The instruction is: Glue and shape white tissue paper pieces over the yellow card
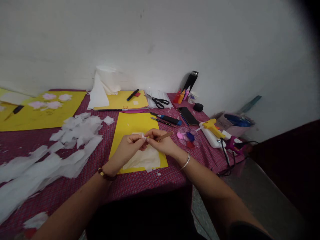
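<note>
Both hands meet above a yellow sheet [122, 126]. Between the fingertips is a small white scrap of tissue paper [143, 136]. My left hand [131, 146] is closed in a pinch on the scrap. Pinching its other side, my right hand [162, 144] also has a thin brown stick [167, 135] tucked between its fingers, pointing up to the right. Under the hands, a cream, crinkled piece of paper or cloth [146, 160] lies on the yellow sheet. The fingers hide part of the scrap.
Torn white tissue [75, 131] spreads over the checked tablecloth [150, 183] on the left. Behind lie scissors [158, 101] and a blue-black cutter [171, 120]. To the right are a paint palette [187, 137], a phone [188, 116] and a yellow glue gun [212, 127] with a cord.
</note>
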Demonstrator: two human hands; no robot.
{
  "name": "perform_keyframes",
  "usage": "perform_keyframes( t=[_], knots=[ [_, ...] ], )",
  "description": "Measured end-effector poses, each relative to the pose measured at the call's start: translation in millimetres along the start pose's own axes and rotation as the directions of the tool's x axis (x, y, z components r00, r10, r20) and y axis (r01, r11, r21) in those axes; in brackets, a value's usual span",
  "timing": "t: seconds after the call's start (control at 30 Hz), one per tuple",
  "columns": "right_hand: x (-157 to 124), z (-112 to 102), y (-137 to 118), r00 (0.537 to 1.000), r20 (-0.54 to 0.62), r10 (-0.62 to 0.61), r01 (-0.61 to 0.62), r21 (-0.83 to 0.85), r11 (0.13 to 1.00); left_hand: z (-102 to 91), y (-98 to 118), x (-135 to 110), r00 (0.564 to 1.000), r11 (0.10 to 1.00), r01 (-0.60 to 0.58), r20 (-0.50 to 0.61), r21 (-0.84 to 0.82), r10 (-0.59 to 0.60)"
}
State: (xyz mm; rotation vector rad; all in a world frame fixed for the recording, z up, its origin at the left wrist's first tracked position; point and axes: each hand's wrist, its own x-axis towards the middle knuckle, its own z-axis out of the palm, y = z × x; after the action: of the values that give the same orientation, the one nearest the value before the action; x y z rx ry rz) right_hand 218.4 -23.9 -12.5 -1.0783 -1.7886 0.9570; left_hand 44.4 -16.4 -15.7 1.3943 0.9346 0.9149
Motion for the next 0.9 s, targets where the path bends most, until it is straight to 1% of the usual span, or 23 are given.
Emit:
perform_keyframes(
  t=[0.07, 0.1, 0.17, 0.23, 0.3, 0.37, 0.43, 0.5, 0.57, 0.63, 0.67, 0.73, 0.83, 0.9],
  knots=[
    [1, -2, 1, 1.0, -0.014, -0.011, 0.01, -0.021, 1.0, 0.7, 1, 0, 1.0, 1.0, 0.003, -0.01, -0.006, -0.003],
    [1, -3, 1, 0.999, -0.04, -0.022, 0.021, -0.02, 1.0, 1.0, 1, -1, 1.0, 1.0, 0.008, -0.015, -0.017, -0.008],
    [1, -5, 1, 0.99, -0.133, -0.055, 0.058, 0.024, 0.998, 1.9, 1, -1, 0.999, 0.999, 0.018, -0.027, -0.047, -0.019],
    [-1, -7, -1, 0.966, -0.237, -0.1, 0.125, 0.091, 0.988, 2.9, 2, -2, 0.999, 0.997, 0.028, -0.037, -0.076, -0.031],
    [-4, -8, -5, 0.943, -0.289, -0.163, 0.208, 0.131, 0.969, 3.9, 2, -2, 0.998, 0.994, 0.029, -0.05, -0.109, -0.035],
    [-9, -8, -9, 0.933, -0.276, -0.232, 0.278, 0.14, 0.95, 4.8, 3, -2, 0.998, 0.99, 0.022, -0.061, -0.142, -0.031],
    [-13, -7, -12, 0.929, -0.245, -0.277, 0.318, 0.151, 0.936, 5.3, 4, -3, 0.998, 0.987, 0.015, -0.064, -0.16, -0.025],
    [-15, -6, -13, 0.931, -0.219, -0.293, 0.33, 0.16, 0.93, 5.4, 5, -3, 0.998, 0.987, 0.012, -0.064, -0.158, -0.022],
    [-14, -5, -13, 0.934, -0.219, -0.283, 0.316, 0.135, 0.939, 5.2, 4, -3, 0.998, 0.99, 0.008, -0.068, -0.138, -0.017],
    [-11, -5, -11, 0.937, -0.235, -0.259, 0.279, 0.054, 0.959, 4.9, 4, -3, 0.997, 0.997, -0.008, -0.074, -0.075, 0.003],
    [-9, -5, -10, 0.94, -0.235, -0.247, 0.254, -0.002, 0.967, 4.8, 4, -4, 0.997, 1.0, -0.024, -0.074, -0.018, 0.023],
    [-6, -5, -9, 0.954, -0.193, -0.229, 0.212, -0.105, 0.972, 4.7, 4, -4, 0.992, 0.986, -0.091, -0.075, 0.139, 0.102],
    [-5, -6, -10, 0.969, -0.091, -0.228, 0.211, -0.165, 0.963, 5.0, 4, -5, 0.962, 0.897, -0.234, -0.047, 0.375, 0.271],
    [-5, -5, -10, 0.967, -0.056, -0.247, 0.235, -0.168, 0.957, 5.3, 4, -6, 0.94, 0.838, -0.298, -0.015, 0.458, 0.342]
  ],
)
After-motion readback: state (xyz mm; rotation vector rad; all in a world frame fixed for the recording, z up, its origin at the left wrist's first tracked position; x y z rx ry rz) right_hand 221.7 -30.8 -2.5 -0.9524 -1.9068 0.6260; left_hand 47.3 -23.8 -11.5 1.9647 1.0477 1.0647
